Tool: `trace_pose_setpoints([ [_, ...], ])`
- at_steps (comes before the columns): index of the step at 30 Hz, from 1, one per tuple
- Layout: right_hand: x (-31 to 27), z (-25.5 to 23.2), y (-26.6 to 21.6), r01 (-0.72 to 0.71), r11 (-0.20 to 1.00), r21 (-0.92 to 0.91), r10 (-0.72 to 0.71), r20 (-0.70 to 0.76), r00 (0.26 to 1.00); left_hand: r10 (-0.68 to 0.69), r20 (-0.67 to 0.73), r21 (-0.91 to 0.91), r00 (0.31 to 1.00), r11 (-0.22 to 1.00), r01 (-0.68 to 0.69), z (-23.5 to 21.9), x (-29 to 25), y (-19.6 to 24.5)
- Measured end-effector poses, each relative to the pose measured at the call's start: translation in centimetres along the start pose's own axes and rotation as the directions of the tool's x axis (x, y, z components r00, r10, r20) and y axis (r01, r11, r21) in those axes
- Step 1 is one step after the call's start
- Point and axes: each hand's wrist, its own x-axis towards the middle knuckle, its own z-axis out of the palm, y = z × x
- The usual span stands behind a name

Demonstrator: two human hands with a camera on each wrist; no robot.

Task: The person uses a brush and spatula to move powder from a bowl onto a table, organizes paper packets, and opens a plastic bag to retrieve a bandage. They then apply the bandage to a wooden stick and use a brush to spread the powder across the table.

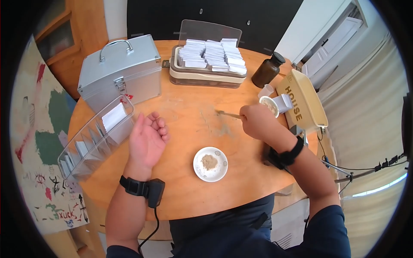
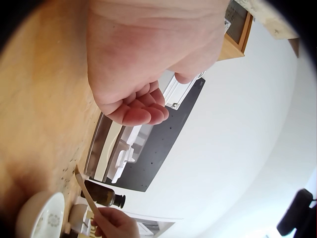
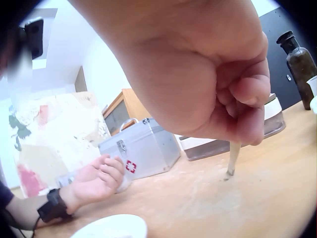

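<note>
My right hand (image 1: 259,122) pinches the handle of a thin wooden stick (image 1: 229,114), whose darkened tip meets the tabletop (image 3: 230,173) among grey smears. In the left wrist view the same stick (image 2: 86,192) slants down from the right hand (image 2: 117,224). Palm up, my left hand (image 1: 149,139) lies at the left with loosely curled fingers and nothing in it. Between the forearms, a small white dish (image 1: 210,178) holds a mound of beige powder (image 1: 209,162). Just past the right hand is a white cup (image 1: 269,103) with pale contents, partly hidden by that hand.
A silver case (image 1: 120,73) stands back left, with a clear divided tray (image 1: 92,142) of papers before it. Behind is a box (image 1: 206,79) packed with white paper packets. At right are a brown bottle (image 1: 267,71), a small clear cup (image 1: 266,90) and a yellow HOUSE bin (image 1: 297,101).
</note>
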Motion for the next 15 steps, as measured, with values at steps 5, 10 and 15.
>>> trace_pose_setpoints([
  [5,1.6,-0.2,1.1,-0.143,0.989,0.034,0.146,-0.07,0.987,-0.023,0.028,0.013,0.999,1.0,0.023,-0.3,0.2,-0.2],
  [10,0.7,-0.2,-0.3,0.036,0.999,0.028,-0.036,0.03,0.999,0.01,0.015,0.007,1.0,1.0,-0.01,0.0,-0.1,0.0],
  [15,3.1,0.9,0.8,-0.107,0.994,-0.011,0.106,-0.044,0.993,-0.014,0.024,0.012,1.0,1.0,0.014,-0.7,0.0,0.0],
])
